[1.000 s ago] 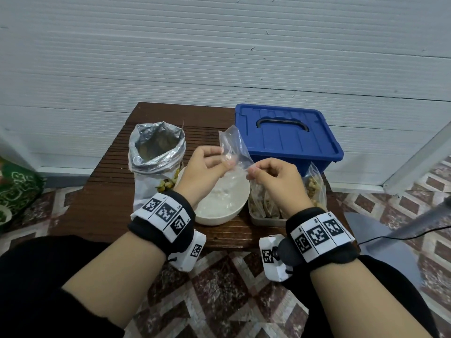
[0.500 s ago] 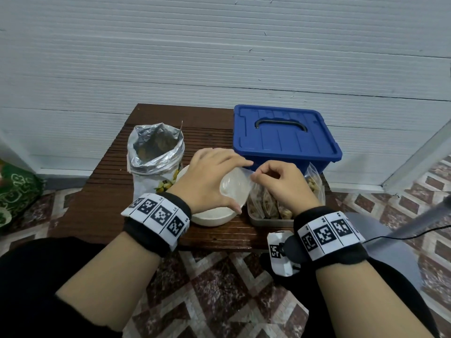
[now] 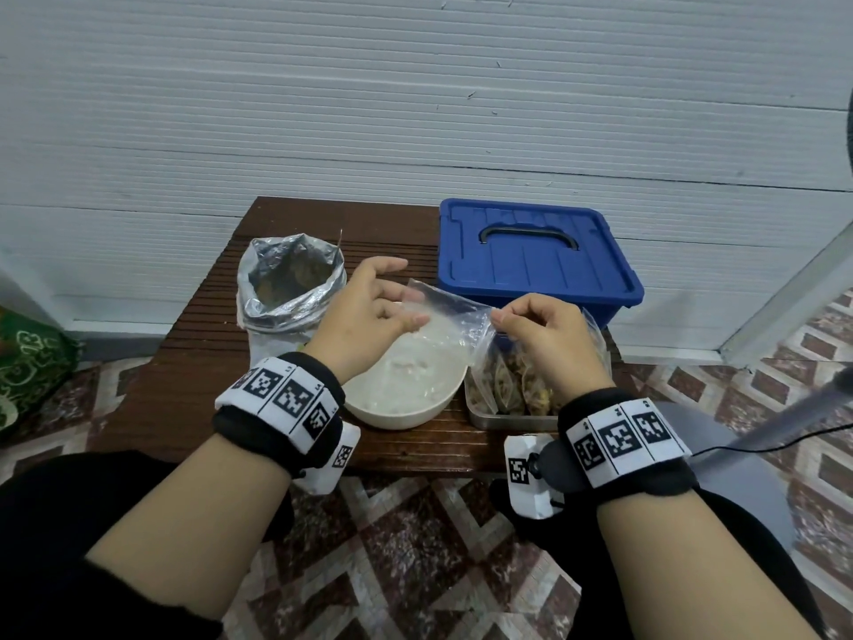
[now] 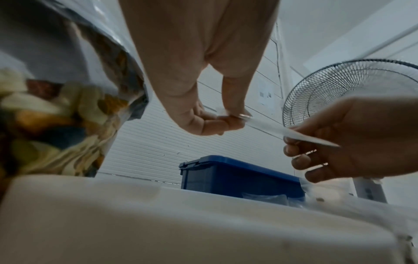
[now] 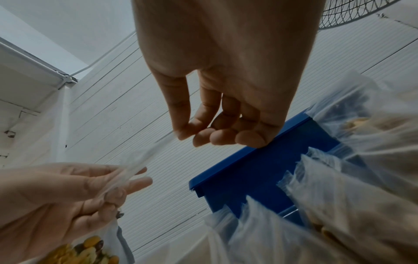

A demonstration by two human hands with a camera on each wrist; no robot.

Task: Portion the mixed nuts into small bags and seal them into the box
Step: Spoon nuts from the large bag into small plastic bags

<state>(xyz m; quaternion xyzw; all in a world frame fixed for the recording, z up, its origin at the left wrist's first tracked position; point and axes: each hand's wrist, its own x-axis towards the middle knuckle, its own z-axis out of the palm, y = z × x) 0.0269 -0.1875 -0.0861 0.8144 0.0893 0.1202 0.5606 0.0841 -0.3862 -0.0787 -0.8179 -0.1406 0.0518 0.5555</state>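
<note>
A small clear bag point(image 3: 454, 314) is stretched flat between my two hands above the white bowl point(image 3: 401, 420). My left hand point(image 3: 406, 311) pinches its left edge, with the index finger lifted. My right hand point(image 3: 503, 318) pinches the right edge between thumb and forefinger. The left wrist view shows the left hand point(image 4: 217, 117) pinching the bag point(image 4: 271, 128); the right wrist view shows the right hand point(image 5: 190, 134) nipping it point(image 5: 144, 157). The bag looks empty. An open foil bag of nuts point(image 3: 291, 288) stands to the left. The blue box point(image 3: 531, 256) sits behind, lid closed.
A metal tray point(image 3: 512, 420) holding several filled small bags point(image 3: 512, 385) sits right of the bowl, under my right wrist. All stands on a small brown slatted table point(image 3: 207, 362) against a white wall. A standing fan point(image 4: 350, 92) is off to the right.
One second ago the bag stood upright between my hands. My left hand then passed flat over it above the bowl. Now the bag is pulled out flat between both hands.
</note>
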